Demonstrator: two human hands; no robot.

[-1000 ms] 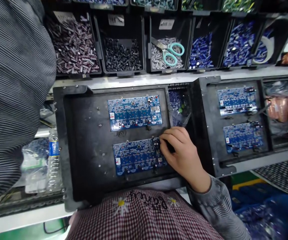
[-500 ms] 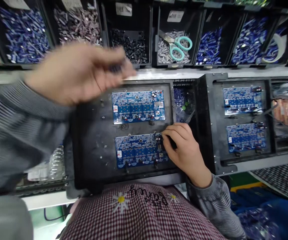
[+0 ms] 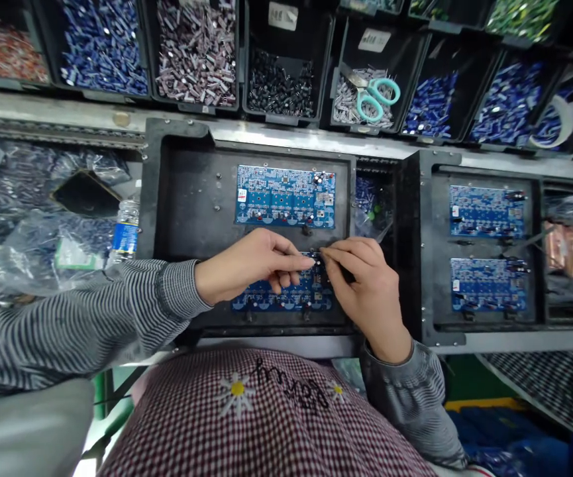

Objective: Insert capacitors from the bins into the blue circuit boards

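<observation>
Two blue circuit boards lie in a black tray, the upper board in full view and the lower board partly under my hands. Over the lower board's top edge is my left hand, its thumb and fingers pinched near small black components; anything between the fingertips is too small to name. My right hand rests at that board's upper right corner, thumb and fingertips closed beside the same components. What it grips there, if anything, is hidden. The two hands' fingertips are close together.
Bins of small components, one with turquoise-handled scissors, line the back. To the right stands a second black tray with two boards. A bottle and plastic bags lie at the left.
My left hand has come down from near the bins to the lower board. My right hand has stayed at its corner. The whole view has shifted a little.
</observation>
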